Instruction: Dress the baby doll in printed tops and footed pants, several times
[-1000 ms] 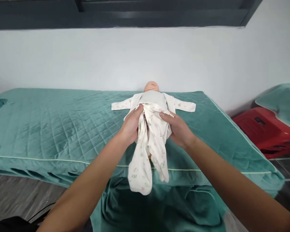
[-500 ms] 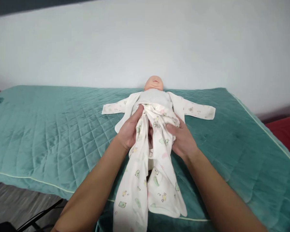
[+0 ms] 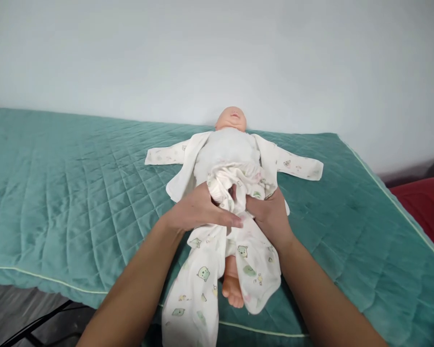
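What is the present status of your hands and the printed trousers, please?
Left hand and right hand holding printed trousers. Trousers bunched over lower body of doll, legs loose. Bare foot showing between trouser legs.

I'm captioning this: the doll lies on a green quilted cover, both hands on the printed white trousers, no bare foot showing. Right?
Not quite: the head view shows a bare foot between the legs of the printed white trousers. The rest stands.

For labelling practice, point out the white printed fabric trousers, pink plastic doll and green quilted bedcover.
White printed fabric trousers (image 3: 198, 286), head view: leg.
Pink plastic doll (image 3: 231, 120), head view: head.
Green quilted bedcover (image 3: 83, 193), head view: top.
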Action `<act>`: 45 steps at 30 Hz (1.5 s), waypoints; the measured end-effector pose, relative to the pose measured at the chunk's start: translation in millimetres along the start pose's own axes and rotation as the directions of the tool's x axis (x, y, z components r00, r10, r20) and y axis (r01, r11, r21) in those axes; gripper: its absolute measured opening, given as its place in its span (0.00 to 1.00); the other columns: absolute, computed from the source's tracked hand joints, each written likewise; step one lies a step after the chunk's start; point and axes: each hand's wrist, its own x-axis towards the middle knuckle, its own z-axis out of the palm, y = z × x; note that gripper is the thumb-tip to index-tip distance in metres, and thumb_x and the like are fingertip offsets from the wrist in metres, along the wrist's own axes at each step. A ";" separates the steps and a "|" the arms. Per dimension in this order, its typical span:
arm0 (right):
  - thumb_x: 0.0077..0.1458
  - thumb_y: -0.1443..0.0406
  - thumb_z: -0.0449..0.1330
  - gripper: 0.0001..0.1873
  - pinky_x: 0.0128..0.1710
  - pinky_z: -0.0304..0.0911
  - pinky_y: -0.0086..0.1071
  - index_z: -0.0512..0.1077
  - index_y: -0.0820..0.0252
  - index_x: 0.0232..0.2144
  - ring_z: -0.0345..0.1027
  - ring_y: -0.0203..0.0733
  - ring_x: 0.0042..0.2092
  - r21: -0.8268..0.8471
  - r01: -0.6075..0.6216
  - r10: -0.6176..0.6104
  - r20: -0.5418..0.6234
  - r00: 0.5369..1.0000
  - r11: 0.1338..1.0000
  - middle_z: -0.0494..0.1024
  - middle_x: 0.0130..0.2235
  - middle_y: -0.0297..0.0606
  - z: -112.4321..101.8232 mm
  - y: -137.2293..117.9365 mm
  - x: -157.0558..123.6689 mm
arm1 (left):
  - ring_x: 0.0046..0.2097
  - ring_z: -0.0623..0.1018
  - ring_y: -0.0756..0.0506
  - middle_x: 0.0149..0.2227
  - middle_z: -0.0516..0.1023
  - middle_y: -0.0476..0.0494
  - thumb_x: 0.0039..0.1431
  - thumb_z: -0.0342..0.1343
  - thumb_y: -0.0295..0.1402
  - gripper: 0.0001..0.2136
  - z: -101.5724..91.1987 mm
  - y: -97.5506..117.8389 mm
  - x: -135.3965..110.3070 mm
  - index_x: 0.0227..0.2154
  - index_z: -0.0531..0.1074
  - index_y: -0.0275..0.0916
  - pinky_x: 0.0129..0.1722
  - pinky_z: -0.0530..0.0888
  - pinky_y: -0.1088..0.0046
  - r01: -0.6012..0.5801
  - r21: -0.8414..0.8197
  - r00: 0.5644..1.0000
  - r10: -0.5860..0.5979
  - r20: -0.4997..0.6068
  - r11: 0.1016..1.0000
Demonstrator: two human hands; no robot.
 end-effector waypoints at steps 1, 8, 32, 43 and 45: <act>0.46 0.64 0.72 0.18 0.46 0.74 0.43 0.77 0.56 0.42 0.78 0.51 0.44 0.022 0.005 -0.005 -0.014 1.000 1.000 0.84 0.42 0.38 1.2 -1.6 -0.4 | 0.46 0.81 0.37 0.42 0.82 0.42 0.40 0.76 0.37 0.26 3.3 5.1 -1.9 0.44 0.77 0.37 0.48 0.78 0.60 -0.008 0.086 1.000 0.009 -0.012 0.996; 0.53 0.60 0.69 0.15 0.51 0.73 0.41 0.79 0.54 0.44 0.75 0.53 0.54 0.068 -0.005 0.015 -0.142 0.990 0.998 0.83 0.50 0.39 2.1 -4.2 -2.8 | 0.57 0.78 0.33 0.50 0.81 0.41 0.50 0.71 0.35 0.25 23.1 10.9 -8.3 0.51 0.75 0.41 0.59 0.73 0.54 -0.012 0.179 0.987 0.041 -0.156 0.984; 0.51 0.58 0.71 0.13 0.48 0.75 0.46 0.79 0.54 0.38 0.78 0.53 0.48 0.251 -0.122 0.109 0.066 0.992 0.960 0.84 0.40 0.37 6.0 -9.5 -12.1 | 0.53 0.81 0.32 0.43 0.85 0.42 0.42 0.74 0.28 0.24 19.3 8.1 -10.5 0.46 0.80 0.39 0.53 0.77 0.58 -0.053 -0.101 0.989 0.038 -0.146 0.994; 0.50 0.58 0.72 0.20 0.52 0.73 0.45 0.79 0.55 0.45 0.78 0.53 0.51 0.266 -0.082 0.063 0.079 0.995 0.960 0.84 0.47 0.40 -3.1 -2.1 -16.2 | 0.51 0.82 0.33 0.44 0.85 0.38 0.49 0.71 0.36 0.20 20.5 -6.5 -15.2 0.45 0.80 0.36 0.54 0.76 0.56 -0.125 -0.318 0.969 0.046 -0.244 0.940; 0.49 0.58 0.74 0.23 0.54 0.72 0.43 0.78 0.54 0.47 0.78 0.51 0.51 0.241 -0.127 0.101 0.118 0.988 0.962 0.84 0.48 0.39 -3.9 -2.1 -24.4 | 0.50 0.82 0.33 0.44 0.85 0.39 0.46 0.71 0.34 0.22 26.6 -3.9 -19.7 0.47 0.80 0.35 0.54 0.76 0.56 -0.187 -0.393 0.949 0.063 -0.308 0.900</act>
